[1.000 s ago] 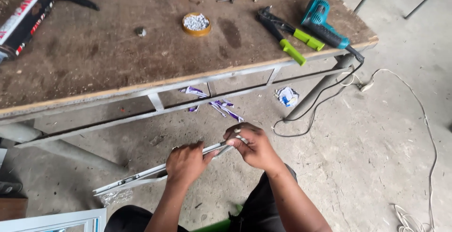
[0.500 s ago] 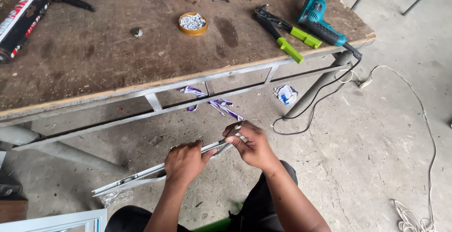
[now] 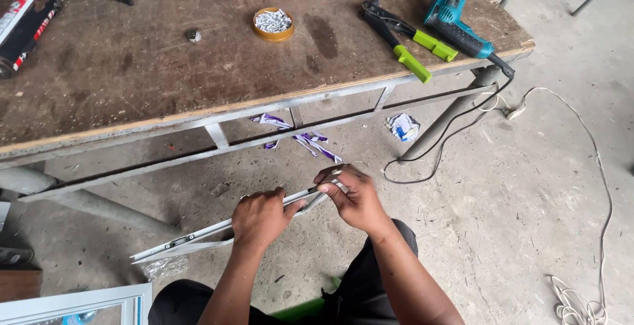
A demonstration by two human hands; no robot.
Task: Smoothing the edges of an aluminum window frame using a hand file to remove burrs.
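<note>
Aluminium strip (image 3: 198,238) gripped mid-length by left hand (image 3: 259,218), end pinched by right hand (image 3: 354,197)

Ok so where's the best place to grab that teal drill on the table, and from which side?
Take the drill by its long teal body, coming from above: it lies flat at the table corner, free all round, its cord trailing off the edge.

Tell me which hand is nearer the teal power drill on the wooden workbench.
Right. The right hand pinches the near end of the long white metal strip, below the teal power drill. The left hand grips the strip farther from it.
</note>
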